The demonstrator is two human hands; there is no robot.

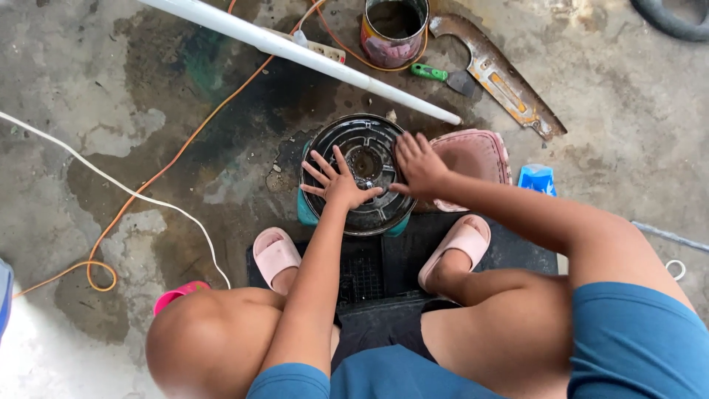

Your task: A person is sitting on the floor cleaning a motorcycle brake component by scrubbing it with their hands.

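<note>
While both hands press flat, fingers spread, on the round black ribbed cover (367, 148) | left hand (338, 181) on its near-left rim | right hand (419, 164) on its right edge | cover sits on concrete floor (148, 111) beside pink basket (476, 155)

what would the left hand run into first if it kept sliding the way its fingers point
The left hand lies flat on the round black part, fingers pointing up and away across it. Going straight on, it would probably cross the part's rim and meet the white pipe first, though depth is hard to judge.

white pipe (295, 50) | rusty tin can (394, 31) | orange cable (170, 162) | pink basket (473, 159)
</note>
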